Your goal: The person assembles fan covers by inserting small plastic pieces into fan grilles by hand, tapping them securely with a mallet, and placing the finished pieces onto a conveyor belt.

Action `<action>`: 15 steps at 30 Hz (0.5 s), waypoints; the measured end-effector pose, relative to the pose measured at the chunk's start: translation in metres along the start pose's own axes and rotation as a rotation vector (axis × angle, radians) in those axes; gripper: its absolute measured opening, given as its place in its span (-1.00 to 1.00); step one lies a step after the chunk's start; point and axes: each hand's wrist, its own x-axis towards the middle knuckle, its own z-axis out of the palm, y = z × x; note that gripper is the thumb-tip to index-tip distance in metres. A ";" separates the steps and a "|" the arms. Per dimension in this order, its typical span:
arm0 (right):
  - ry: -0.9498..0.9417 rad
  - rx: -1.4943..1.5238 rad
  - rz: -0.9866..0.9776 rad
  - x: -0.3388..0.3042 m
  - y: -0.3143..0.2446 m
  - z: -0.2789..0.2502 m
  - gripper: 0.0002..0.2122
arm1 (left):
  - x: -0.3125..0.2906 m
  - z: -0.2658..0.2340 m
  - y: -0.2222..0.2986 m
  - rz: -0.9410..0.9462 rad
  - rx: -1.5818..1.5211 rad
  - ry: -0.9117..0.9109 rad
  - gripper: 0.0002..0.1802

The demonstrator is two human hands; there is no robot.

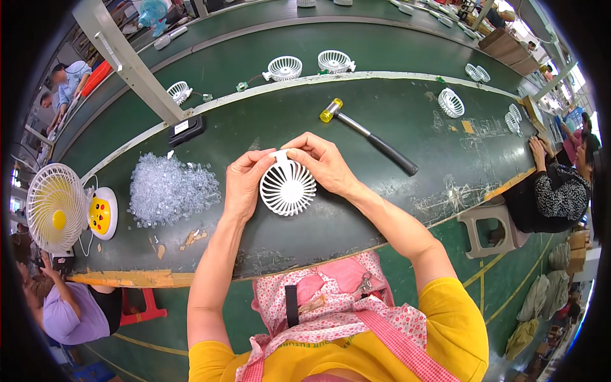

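A round white fan grille [288, 194] rests on the dark green bench right in front of me, its slatted face up and its short neck pointing away. My left hand [245, 181] grips the neck from the left side with thumb and fingers. From the right, my right hand [320, 164] pinches the same neck, its thumb pressed near the top. Whether a small part sits between the fingertips is hidden. To the left lies a heap of small clear plastic pieces [172, 190]. Beyond my right hand is a hammer [374, 139] with a yellow head and black handle.
A yellow and white desk fan [60, 210] stands at the far left, near a black box [186, 130]. More white grilles [284, 68] sit on the conveyor [242, 48] beyond the bench's pale edge. Another grille [451, 102] lies at right. Co-workers [560, 191] sit at both ends.
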 end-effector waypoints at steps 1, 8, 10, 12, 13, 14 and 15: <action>0.002 -0.001 0.000 0.000 0.000 -0.001 -0.83 | 0.000 0.001 0.001 -0.001 -0.001 -0.002 -0.90; 0.059 -0.149 -0.105 -0.003 -0.008 0.007 -0.84 | 0.001 0.003 0.005 0.060 -0.052 -0.005 -0.86; 0.066 -0.191 -0.135 -0.003 -0.008 0.006 -0.84 | 0.004 -0.001 0.003 0.040 -0.190 -0.039 -0.82; 0.092 -0.219 -0.152 -0.004 -0.006 0.006 -0.85 | 0.008 -0.004 -0.001 0.013 -0.232 -0.038 -0.82; 0.095 -0.219 -0.152 -0.004 -0.005 0.006 -0.85 | 0.008 -0.002 -0.002 -0.004 -0.242 -0.031 -0.79; 0.111 -0.253 -0.191 -0.004 -0.004 0.005 -0.85 | 0.008 -0.002 -0.002 -0.005 -0.241 -0.032 -0.79; 0.127 -0.287 -0.230 -0.004 -0.003 0.005 -0.85 | 0.008 -0.001 -0.002 -0.018 -0.230 -0.027 -0.77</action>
